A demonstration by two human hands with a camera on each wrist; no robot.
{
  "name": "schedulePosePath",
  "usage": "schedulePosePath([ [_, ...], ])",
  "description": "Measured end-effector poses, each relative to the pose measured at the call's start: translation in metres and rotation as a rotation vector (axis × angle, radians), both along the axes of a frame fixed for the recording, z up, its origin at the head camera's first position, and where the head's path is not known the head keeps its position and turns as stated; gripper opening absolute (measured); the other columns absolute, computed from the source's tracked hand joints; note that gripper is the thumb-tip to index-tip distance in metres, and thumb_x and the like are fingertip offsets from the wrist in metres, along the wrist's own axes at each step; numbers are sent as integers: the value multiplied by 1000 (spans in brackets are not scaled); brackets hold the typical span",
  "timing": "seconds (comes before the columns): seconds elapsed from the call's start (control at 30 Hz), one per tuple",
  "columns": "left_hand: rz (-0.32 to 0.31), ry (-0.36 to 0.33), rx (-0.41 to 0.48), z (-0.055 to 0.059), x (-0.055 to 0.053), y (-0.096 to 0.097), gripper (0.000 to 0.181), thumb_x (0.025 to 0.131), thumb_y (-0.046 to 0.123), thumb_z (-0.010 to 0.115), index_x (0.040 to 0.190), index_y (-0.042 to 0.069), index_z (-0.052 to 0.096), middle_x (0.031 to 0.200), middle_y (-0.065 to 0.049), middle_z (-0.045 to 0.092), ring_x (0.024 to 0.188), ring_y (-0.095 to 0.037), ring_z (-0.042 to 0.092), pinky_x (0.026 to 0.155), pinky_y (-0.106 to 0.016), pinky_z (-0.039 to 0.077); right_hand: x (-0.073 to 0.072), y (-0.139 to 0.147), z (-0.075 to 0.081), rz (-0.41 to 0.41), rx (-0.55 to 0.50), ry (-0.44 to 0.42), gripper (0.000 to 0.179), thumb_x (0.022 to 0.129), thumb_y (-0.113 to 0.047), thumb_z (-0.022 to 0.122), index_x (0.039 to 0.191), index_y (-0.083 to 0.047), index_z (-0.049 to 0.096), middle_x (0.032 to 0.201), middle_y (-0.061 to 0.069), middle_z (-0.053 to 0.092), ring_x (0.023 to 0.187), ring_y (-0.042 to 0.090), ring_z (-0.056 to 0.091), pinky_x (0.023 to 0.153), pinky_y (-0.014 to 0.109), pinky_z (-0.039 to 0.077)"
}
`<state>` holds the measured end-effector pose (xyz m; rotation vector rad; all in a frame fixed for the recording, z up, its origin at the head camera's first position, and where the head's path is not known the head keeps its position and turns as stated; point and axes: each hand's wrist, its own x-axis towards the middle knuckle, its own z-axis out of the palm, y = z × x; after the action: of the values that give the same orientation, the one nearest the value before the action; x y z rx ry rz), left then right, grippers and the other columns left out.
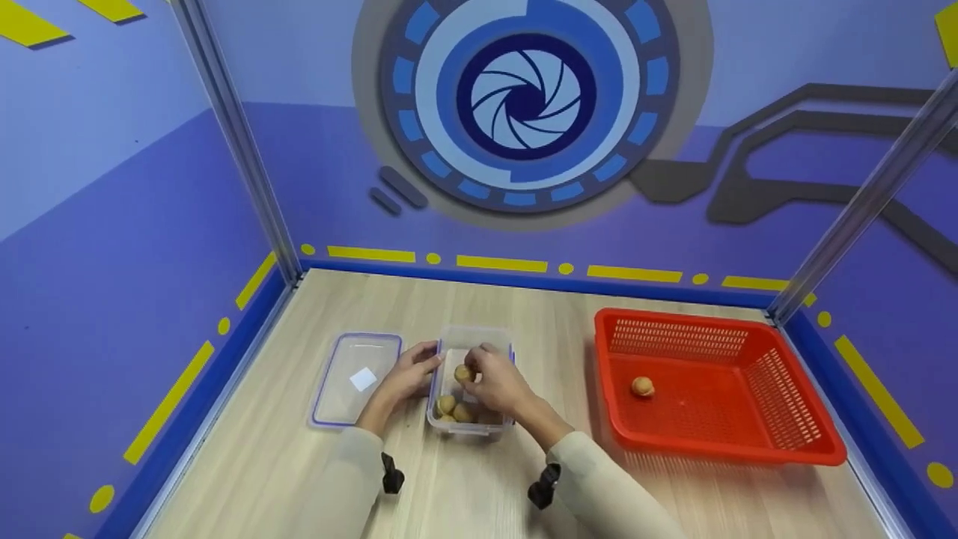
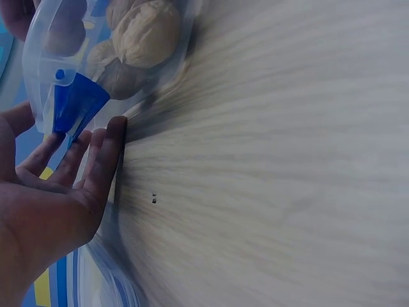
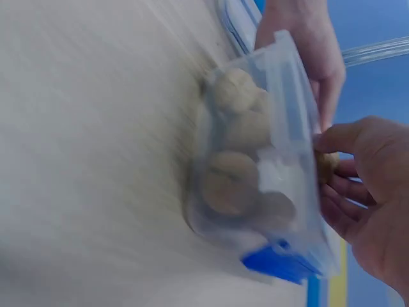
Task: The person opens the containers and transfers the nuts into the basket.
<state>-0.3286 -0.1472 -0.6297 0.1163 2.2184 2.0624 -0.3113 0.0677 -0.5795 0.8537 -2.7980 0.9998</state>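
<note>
A clear plastic container (image 1: 473,429) stands on the table with several walnuts (image 1: 464,412) in its near end. Over its opening, my right hand (image 1: 500,383) pinches one walnut (image 1: 464,373) between thumb and fingers; the right wrist view shows this walnut (image 3: 326,165) at the rim. My left hand (image 1: 408,374) is at the container's left side. In the left wrist view, the extended fingers (image 2: 105,160) touch the side by a hanging blue latch (image 2: 78,105). Left of that hand lies the container's lid (image 1: 352,359), clear with a blue seal and a white square on it.
On the right stands a red plastic basket (image 1: 718,448) with one walnut (image 1: 642,386) in it. Printed panels wall the wooden table (image 1: 554,322) at the back and both sides, with metal posts (image 1: 251,157) at the corners.
</note>
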Motion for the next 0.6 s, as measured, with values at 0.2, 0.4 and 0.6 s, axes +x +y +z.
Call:
schedulePosePath([
  [0.2, 6, -16, 5, -1, 2, 1, 44, 108, 5, 56, 147, -14, 47, 147, -35, 53, 138, -44, 52, 117, -52, 41, 3, 29, 18, 50, 16, 49, 21, 92, -13, 82, 108, -4, 71, 103, 5, 66, 94, 21, 68, 82, 35, 60],
  [0.4, 7, -42, 6, -4, 4, 0, 45, 108, 5, 57, 147, -14, 47, 146, -35, 53, 135, -43, 54, 115, -51, 44, 8, 68, 33, 87, -50, 106, 24, 91, -8, 84, 111, -4, 71, 105, 8, 66, 95, 24, 68, 86, 40, 61],
  [0.6, 6, -30, 23, -2, -1, 0, 47, 108, 8, 59, 147, -14, 47, 146, -35, 54, 134, -46, 56, 112, -52, 47, 6, 104, 49, 41, -86, 165, 24, 89, -11, 87, 108, -5, 73, 102, 6, 69, 93, 28, 70, 85, 42, 62],
])
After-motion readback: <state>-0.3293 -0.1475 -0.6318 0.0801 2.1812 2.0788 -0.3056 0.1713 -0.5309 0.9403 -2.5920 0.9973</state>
